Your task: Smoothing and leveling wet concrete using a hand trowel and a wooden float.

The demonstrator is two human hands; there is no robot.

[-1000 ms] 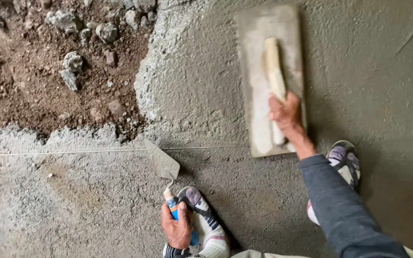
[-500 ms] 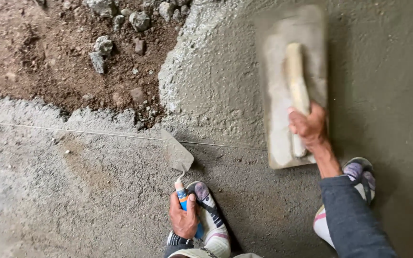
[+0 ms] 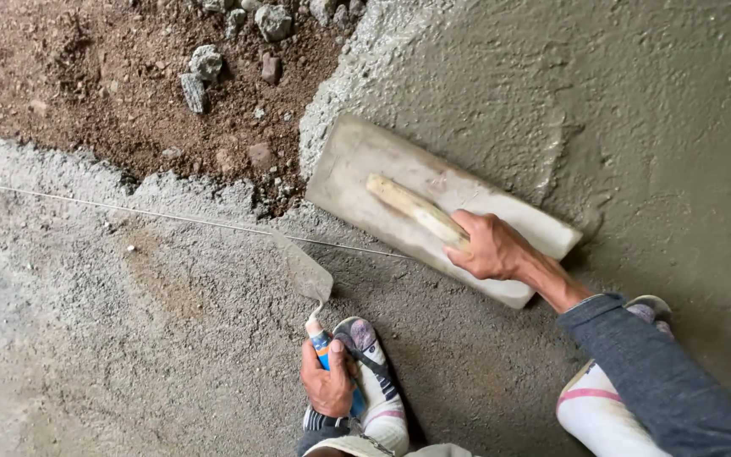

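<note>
The left hand point(image 3: 328, 382) is clenched around the blue handle of a trowel point(image 3: 308, 275), whose pointed blade rests on the rough grey ground just above a white shoe point(image 3: 374, 381). A taut string point(image 3: 129, 209) runs from the left edge across the ground to the float. Above it lie brown dirt point(image 3: 112, 93) and loose stones point(image 3: 205, 72). Further right, the right hand point(image 3: 492, 247) grasps the wooden handle of a float point(image 3: 365, 182), which lies flat and slanted across the edge of the wet cement point(image 3: 636, 127). A dark grey sleeve point(image 3: 653, 372) covers the arm, above the other shoe point(image 3: 594, 406).
</note>
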